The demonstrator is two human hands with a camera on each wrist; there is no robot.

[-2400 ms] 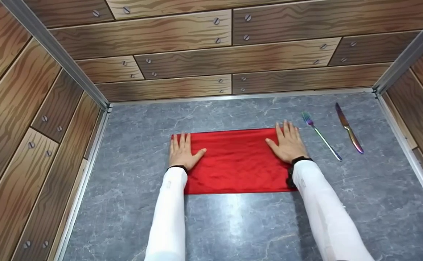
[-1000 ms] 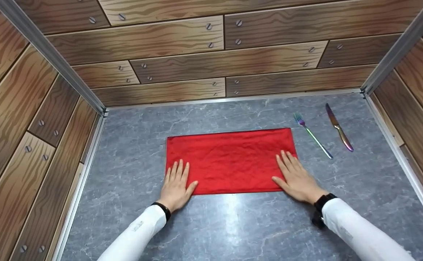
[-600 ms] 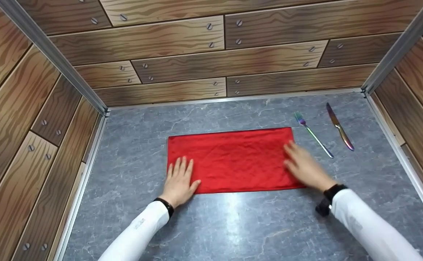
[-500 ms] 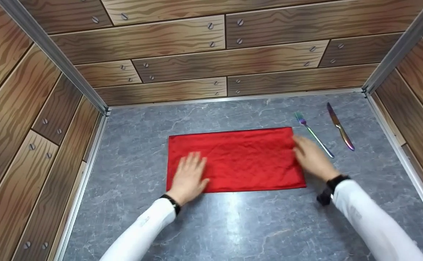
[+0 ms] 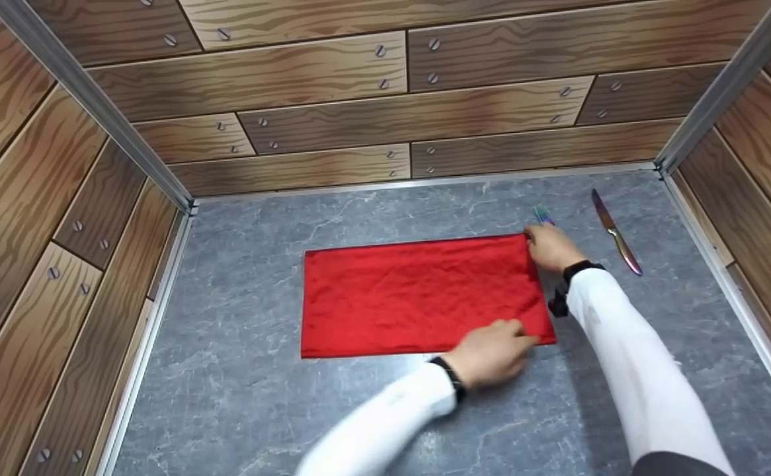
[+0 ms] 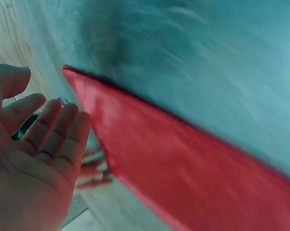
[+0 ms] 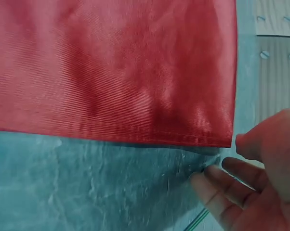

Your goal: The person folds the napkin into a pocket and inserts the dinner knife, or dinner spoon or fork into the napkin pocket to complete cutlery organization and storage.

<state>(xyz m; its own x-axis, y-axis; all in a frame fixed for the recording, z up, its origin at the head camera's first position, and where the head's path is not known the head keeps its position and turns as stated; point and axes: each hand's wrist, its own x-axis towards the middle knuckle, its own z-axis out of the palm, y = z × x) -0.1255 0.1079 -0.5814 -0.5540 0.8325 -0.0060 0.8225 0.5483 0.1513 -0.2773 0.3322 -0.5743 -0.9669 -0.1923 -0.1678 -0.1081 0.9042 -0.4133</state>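
A red satiny cloth (image 5: pixel 412 297) lies flat in a rectangle on the grey marbled table. At its near right corner hovers my left hand (image 5: pixel 494 354), blurred in the head view. The left wrist view shows that hand's palm (image 6: pixel 34 163) with fingers loosely bent beside the cloth's edge, nothing between them. My right hand (image 5: pixel 554 248) is at the far right corner. In the right wrist view its thumb and fingers stand apart around the corner of the cloth (image 7: pixel 150 96), the thumb tip right at the edge.
A rainbow-coloured fork (image 5: pixel 542 215) lies beyond my right hand, its handle mostly hidden by that hand and arm. Farther right lies a matching knife (image 5: pixel 613 231). Wood-patterned walls (image 5: pixel 332 99) enclose the back and sides.
Both hands first lay flat on the cloth's sides and slid toward me. Then the left hand swept right to the near right corner, and the right hand moved up to the far right corner.
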